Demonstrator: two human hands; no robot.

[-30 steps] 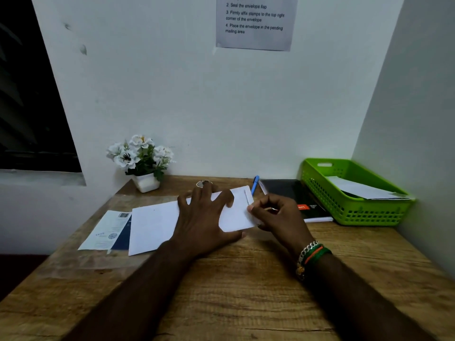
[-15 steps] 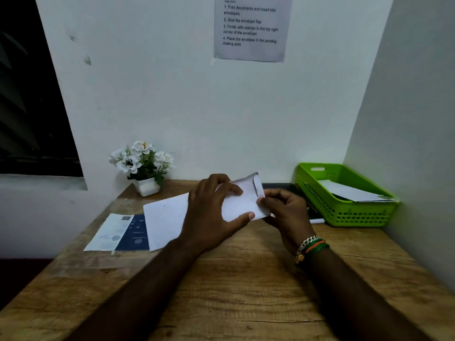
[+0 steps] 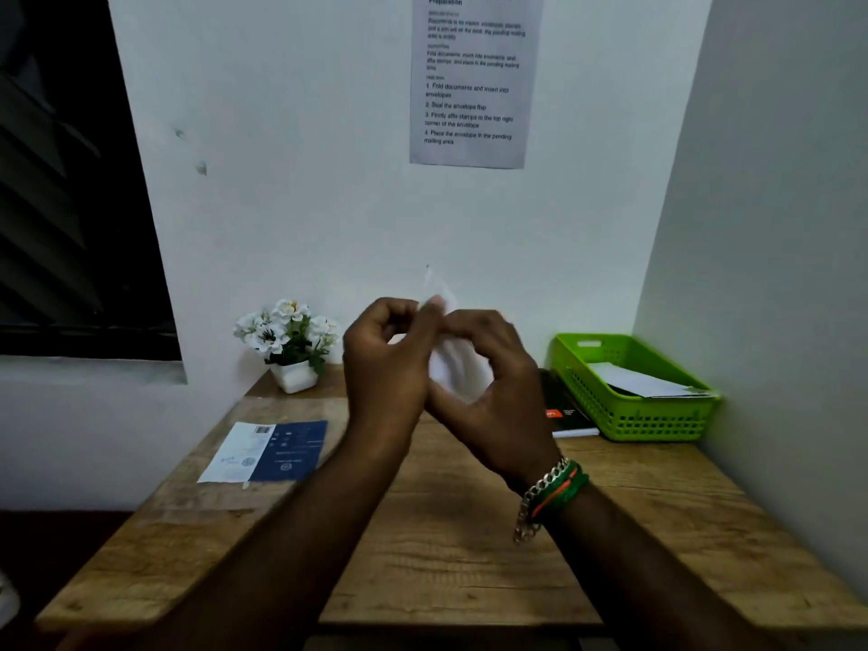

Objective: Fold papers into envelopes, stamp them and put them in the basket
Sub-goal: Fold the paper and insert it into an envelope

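Both my hands are raised above the wooden table (image 3: pixel 460 547) with a white envelope (image 3: pixel 458 368) between them, blurred by motion. My left hand (image 3: pixel 385 364) pinches its upper left part with curled fingers. My right hand (image 3: pixel 493 392) grips it from the right and below. Most of the envelope is hidden behind my fingers. A thin white edge sticks up above the hands. The green basket (image 3: pixel 634 420) stands at the right against the wall with a white envelope (image 3: pixel 643 382) lying in it. A blue and white stamp sheet (image 3: pixel 267 451) lies flat at the left.
A black notebook (image 3: pixel 563 411) lies between my right hand and the basket. A small pot of white flowers (image 3: pixel 291 340) stands at the back left. An instruction sheet (image 3: pixel 474 77) hangs on the wall. The side wall runs close along the table's right edge.
Both hands have lifted the envelope off the table and up toward the wall. The large white sheet that lay under my left hand no longer shows on the table. The camera has tilted upward.
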